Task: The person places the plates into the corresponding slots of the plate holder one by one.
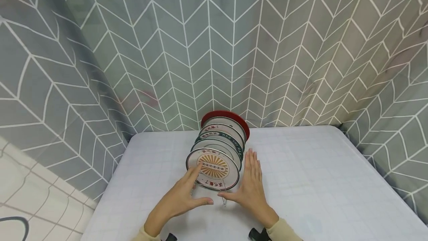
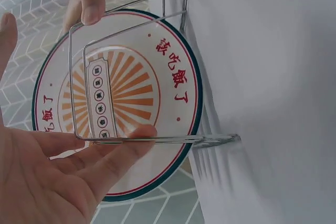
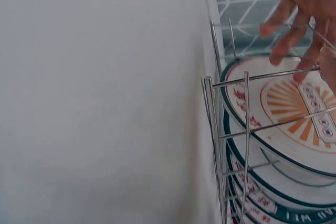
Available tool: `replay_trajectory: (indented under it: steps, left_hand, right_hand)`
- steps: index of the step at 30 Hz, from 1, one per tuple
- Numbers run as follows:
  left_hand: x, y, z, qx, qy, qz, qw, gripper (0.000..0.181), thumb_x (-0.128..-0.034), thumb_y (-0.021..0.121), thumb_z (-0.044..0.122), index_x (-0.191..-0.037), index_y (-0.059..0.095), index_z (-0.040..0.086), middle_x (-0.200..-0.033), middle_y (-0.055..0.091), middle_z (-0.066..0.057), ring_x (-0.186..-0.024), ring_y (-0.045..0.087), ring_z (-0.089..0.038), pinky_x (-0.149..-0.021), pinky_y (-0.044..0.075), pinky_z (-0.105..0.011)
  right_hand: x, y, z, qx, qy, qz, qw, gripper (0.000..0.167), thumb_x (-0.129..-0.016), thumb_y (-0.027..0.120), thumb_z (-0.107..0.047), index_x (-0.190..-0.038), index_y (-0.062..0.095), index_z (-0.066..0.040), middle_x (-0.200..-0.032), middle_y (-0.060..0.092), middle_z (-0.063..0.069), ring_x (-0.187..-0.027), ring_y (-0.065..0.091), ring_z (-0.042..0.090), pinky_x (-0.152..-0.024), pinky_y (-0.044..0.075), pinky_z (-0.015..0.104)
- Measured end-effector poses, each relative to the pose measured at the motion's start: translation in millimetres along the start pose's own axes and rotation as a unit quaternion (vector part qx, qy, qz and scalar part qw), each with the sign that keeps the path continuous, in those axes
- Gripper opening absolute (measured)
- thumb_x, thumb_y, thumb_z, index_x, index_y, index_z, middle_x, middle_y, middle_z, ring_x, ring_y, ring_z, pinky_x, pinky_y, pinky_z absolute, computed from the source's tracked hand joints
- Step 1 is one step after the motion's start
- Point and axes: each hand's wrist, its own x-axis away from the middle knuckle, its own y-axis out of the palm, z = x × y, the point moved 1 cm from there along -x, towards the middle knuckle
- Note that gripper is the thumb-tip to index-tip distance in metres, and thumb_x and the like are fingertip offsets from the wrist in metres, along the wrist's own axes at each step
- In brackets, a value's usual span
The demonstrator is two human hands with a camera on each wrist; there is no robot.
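Observation:
Several round plates stand on edge in a row, held by a thin metal wire rack [image 2: 212, 139]. The front plate [image 1: 204, 177] is white with a green rim, red characters and an orange sunburst. My left hand [image 1: 182, 194] is at the rack's front left, fingers extended and thumb apart. In the left wrist view its fingertips touch a rack wire in front of the plate. My right hand [image 1: 250, 185] lies along the right side, fingers straight up and thumb pointing inward. Its thumb [image 2: 92, 15] is at another wire. The right wrist view shows the left hand [image 3: 310, 14] with fingers spread.
A red disc [image 1: 246, 126] stands behind the rearmost plate. The rack sits on a white-covered table [image 1: 317, 181]. A grey curtain [image 1: 220, 47] with white chevron lines hangs behind and at both sides. White tiles [image 1: 30, 196] show at the lower left.

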Motion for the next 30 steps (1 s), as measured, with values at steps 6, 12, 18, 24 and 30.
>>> replay_trajectory:
  steps: [6,12,18,24,30]
  left_hand:
    - [-1.1,6.1,9.8,0.005,0.007,-0.016,0.9998,0.113,-0.0738,0.072,0.066,-0.159,0.016,0.019,-0.155,0.034,-0.016,-0.124,0.055,-0.032,-0.102,0.048,-0.055]
    - [0.3,9.7,14.1,0.005,0.004,-0.031,0.9995,0.112,-0.0737,0.068,0.071,-0.159,0.014,0.023,-0.157,0.031,-0.017,-0.128,0.053,-0.034,-0.102,0.047,-0.057]
    - [1.0,15.7,20.2,0.015,0.025,-0.036,0.9989,0.110,-0.0747,0.069,0.070,-0.158,0.017,0.022,-0.154,0.035,-0.011,-0.134,0.047,-0.030,-0.104,0.046,-0.056]
    - [2.0,26.2,29.9,0.002,0.042,-0.027,0.9987,0.110,-0.0740,0.069,0.070,-0.158,0.019,0.019,-0.156,0.033,-0.006,-0.140,0.039,-0.027,-0.107,0.044,-0.055]
    - [5.4,32.3,37.2,-0.002,0.049,-0.023,0.9985,0.112,-0.0740,0.073,0.065,-0.158,0.017,0.018,-0.157,0.031,-0.006,-0.140,0.040,-0.027,-0.107,0.044,-0.054]
  right_hand:
    - [0.9,-8.8,14.7,0.012,0.006,0.008,0.9999,0.161,-0.036,0.088,-0.070,-0.155,0.007,0.004,-0.165,0.005,0.015,-0.153,0.003,0.031,-0.125,-0.008,0.028]
    - [2.8,-12.6,19.6,-0.003,0.012,0.006,0.9999,0.161,-0.036,0.091,-0.065,-0.155,0.007,0.004,-0.165,0.006,0.015,-0.151,0.010,0.037,-0.124,-0.008,0.027]
    - [1.7,-18.3,28.4,0.006,-0.001,0.001,1.0000,0.161,-0.036,0.089,-0.068,-0.156,0.006,0.001,-0.165,0.006,0.016,-0.151,0.010,0.038,-0.124,-0.009,0.027]
    - [-0.1,-26.0,46.0,0.001,0.008,-0.004,1.0000,0.164,-0.032,0.091,-0.065,-0.157,0.005,-0.002,-0.165,0.004,0.015,-0.153,0.002,0.031,-0.124,-0.008,0.028]
    - [1.5,-28.1,55.9,-0.037,0.029,-0.033,0.9984,0.159,-0.038,0.087,-0.068,-0.156,0.006,0.000,-0.165,0.003,0.016,-0.153,0.002,0.032,-0.121,-0.011,0.022]
